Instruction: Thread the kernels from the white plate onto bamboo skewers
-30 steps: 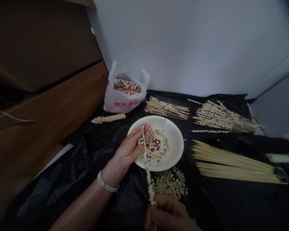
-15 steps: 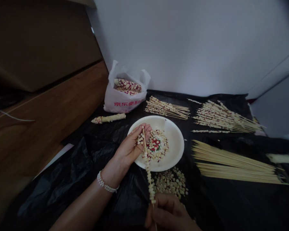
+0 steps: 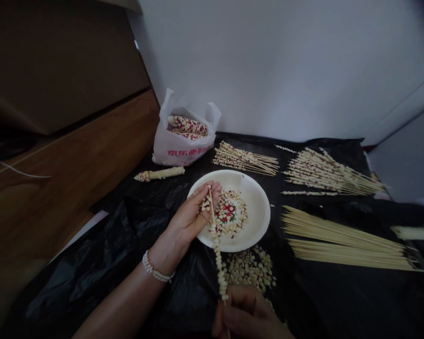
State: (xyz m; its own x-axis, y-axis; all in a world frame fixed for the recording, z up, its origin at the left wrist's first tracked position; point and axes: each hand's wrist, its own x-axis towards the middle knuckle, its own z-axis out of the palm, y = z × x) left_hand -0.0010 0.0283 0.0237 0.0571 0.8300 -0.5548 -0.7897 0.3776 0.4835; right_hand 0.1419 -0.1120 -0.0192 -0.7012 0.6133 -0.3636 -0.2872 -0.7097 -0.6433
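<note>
My left hand [image 3: 194,212] is cupped over the left side of a white bowl [image 3: 259,212], closed around several corn kernels [image 3: 205,203]. A skewer [image 3: 218,254] threaded with pale kernels slants from the fingertips of that hand down to my right hand [image 3: 245,310], whose fingers pinch its lower end. One kernel sits at the skewer's upper tip, with a bare stretch of stick below it. Loose kernels lie in the bowl around a red and green print. More loose kernels [image 3: 250,268] are piled on the black sheet just below the bowl.
A plastic bag [image 3: 182,150] of corn cobs stands behind the bowl, with a partly stripped cob [image 3: 160,174] in front. Filled skewers [image 3: 245,157] lie behind, and a bigger pile [image 3: 321,172] lies to the right. Bare skewers [image 3: 339,240] rest on the black sheet [image 3: 92,263].
</note>
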